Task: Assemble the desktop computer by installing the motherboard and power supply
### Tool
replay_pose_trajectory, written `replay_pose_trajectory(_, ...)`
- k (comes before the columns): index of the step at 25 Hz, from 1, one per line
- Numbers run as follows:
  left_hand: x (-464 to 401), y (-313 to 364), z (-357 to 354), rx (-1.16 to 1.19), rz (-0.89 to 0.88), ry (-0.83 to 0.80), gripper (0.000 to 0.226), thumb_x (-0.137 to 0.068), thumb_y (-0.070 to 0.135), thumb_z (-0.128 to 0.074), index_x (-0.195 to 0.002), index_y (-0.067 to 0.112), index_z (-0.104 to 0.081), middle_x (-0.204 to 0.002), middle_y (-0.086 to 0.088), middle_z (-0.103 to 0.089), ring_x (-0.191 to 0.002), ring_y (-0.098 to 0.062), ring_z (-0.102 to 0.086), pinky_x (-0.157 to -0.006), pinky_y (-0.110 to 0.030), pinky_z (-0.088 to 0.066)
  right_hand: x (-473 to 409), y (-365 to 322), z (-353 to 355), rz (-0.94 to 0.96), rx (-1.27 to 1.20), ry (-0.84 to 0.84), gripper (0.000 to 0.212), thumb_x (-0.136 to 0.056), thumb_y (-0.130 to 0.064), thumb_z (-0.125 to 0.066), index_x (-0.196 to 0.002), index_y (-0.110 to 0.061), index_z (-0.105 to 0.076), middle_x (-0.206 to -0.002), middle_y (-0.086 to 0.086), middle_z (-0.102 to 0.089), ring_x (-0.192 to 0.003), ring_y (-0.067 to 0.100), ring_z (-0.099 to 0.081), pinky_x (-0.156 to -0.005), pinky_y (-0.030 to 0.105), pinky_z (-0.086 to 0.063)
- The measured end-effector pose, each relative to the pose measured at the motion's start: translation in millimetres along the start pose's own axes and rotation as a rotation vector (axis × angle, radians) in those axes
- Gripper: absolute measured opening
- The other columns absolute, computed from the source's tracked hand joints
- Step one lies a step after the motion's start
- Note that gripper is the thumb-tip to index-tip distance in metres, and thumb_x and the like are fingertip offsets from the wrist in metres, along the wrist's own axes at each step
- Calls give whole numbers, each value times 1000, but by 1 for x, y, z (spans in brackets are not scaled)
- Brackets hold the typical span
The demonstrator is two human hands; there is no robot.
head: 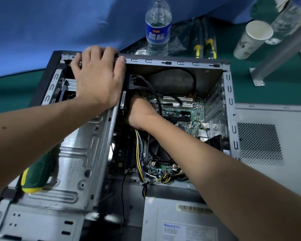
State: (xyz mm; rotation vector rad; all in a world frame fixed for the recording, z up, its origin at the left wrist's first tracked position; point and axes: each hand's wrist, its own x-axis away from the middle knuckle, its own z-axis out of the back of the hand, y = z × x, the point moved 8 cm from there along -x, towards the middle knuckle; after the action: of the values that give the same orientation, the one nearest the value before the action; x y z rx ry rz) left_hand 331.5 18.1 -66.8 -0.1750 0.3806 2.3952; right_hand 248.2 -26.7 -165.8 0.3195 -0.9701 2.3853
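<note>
An open metal computer case [231,94] lies on its side on a green table. The green motherboard [186,110] sits on the case floor, with a black fan [157,150] on it. A grey power supply [174,218] rests at the near end, its yellow and black cables [139,157] running into the case. My left hand [97,77] lies flat, fingers spread, on the raised drive cage [76,153] at the case's upper left. My right hand [139,110] reaches down beside the cage over the board; its fingers are hidden, so what it holds is unclear.
A green and yellow screwdriver [36,173] lies on the drive cage near my left forearm. Behind the case stand a water bottle [157,26], a paper cup [250,39] and bagged tools [205,40]. The case side panel [271,145] lies at the right. A metal post [276,54] slants nearby.
</note>
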Motion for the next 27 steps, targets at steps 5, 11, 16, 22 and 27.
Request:
replay_pose_trajectory(5,0,-2,0,-5,7,1,40,-102,44,-27,-123,22,-53,-128,-8,-49,-130,-25,-35,-113,-46,-16,8,-3,1,-24,23,-3,37,-83,-3,-63,-120,-8,-60,-118,17,-65,-108,35,-64,-78,31,-50)
replay_pose_trajectory(11,1,1,1,-1,3,-4,39,-102,43,-28,-124,22,-53,-129,-9,-49,-131,-26,-34,-114,-46,-16,17,-2,6,-9,-9,15,32,-83,-3,-61,-115,-8,-61,-114,18,-66,-105,36,-65,-80,33,-51)
replay_pose_trajectory(16,0,0,1,5,5,-1,39,-102,43,-28,-123,22,-53,-129,-9,-48,-131,-26,-34,-113,-46,-15,8,4,9,-87,-41,39,29,-84,-4,-58,-112,-2,-63,-115,21,-66,-105,37,-65,-82,35,-53)
replay_pose_trajectory(22,-1,1,1,-1,-3,11,40,-101,44,-27,-122,22,-53,-128,-9,-49,-130,-26,-35,-113,-46,-16,15,-7,11,13,19,101,30,-88,-3,-52,-116,-7,-62,-114,20,-65,-106,38,-64,-82,36,-51)
replay_pose_trajectory(27,-1,1,1,11,4,0,40,-102,43,-27,-123,21,-53,-128,-11,-48,-130,-27,-35,-113,-47,-15,39,-21,4,200,284,-54,25,-89,-1,-50,-109,-3,-65,-112,17,-65,-110,35,-59,-80,34,-47)
